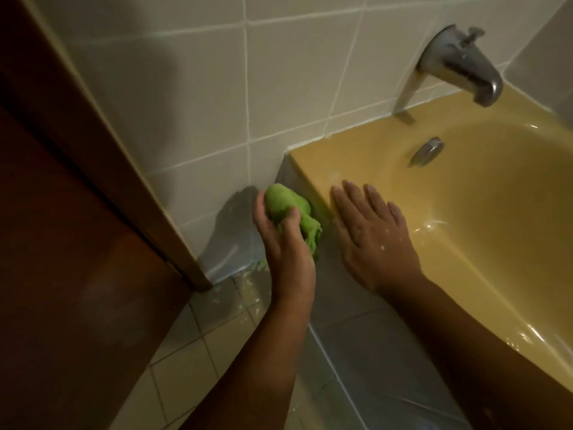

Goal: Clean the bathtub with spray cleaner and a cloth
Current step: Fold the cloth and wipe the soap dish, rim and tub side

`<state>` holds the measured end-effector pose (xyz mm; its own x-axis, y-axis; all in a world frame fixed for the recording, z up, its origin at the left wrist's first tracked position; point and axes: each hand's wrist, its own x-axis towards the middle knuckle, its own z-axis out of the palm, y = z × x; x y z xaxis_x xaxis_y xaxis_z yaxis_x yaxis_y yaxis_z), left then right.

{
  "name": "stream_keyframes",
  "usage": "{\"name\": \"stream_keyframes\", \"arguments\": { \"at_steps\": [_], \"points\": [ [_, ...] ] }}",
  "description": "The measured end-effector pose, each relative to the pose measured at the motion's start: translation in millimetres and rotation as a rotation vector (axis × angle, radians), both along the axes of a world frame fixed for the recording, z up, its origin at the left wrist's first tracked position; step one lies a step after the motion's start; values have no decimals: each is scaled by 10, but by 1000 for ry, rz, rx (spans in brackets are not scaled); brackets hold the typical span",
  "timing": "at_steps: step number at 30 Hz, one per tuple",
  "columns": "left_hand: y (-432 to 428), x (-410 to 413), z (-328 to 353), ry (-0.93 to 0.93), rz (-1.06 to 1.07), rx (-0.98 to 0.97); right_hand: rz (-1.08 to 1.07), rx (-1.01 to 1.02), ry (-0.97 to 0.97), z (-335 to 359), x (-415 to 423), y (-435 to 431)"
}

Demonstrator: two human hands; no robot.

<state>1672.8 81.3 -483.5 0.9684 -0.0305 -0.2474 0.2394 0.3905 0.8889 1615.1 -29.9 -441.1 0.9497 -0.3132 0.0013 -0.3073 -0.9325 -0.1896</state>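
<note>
The yellow bathtub fills the right side, its rim wet and shiny. My left hand grips a bunched green cloth and holds it against the tub's grey outer side panel, just below the rim's corner. My right hand lies flat on the yellow rim with fingers straight and spread, flecks of foam on its back. No spray bottle is in view.
A chrome spout juts from the tiled wall above the tub's end, with a round chrome overflow knob below it. A brown wooden door stands at left. The tiled floor carries wet foam specks.
</note>
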Motion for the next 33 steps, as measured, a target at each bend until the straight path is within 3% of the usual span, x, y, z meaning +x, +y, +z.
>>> {"name": "stream_keyframes", "arguments": {
  "at_steps": [8, 14, 20, 24, 28, 30, 33],
  "points": [
    [-443, 393, -166, -138, 31, -91, -177, 6, 37, 10, 127, 49],
    [-653, 294, -777, -233, 116, 53, -231, -45, 72, -10, 88, 22],
    [-588, 375, -1722, -27, 59, 81, -255, -93, 30, -38, 100, 52],
    [-605, 379, -1246, -244, 26, 166, -265, -118, -12, -92, 68, 33],
    [-646, 403, -517, -449, 189, 135, -247, -122, -43, -119, -16, 6],
    [-661, 357, -570, -520, 190, 175, -243, -132, -24, -114, -29, 7],
    [-575, 252, -1199, -408, 69, 155, -244, -151, 9, -114, -25, 34]
  ]
}}
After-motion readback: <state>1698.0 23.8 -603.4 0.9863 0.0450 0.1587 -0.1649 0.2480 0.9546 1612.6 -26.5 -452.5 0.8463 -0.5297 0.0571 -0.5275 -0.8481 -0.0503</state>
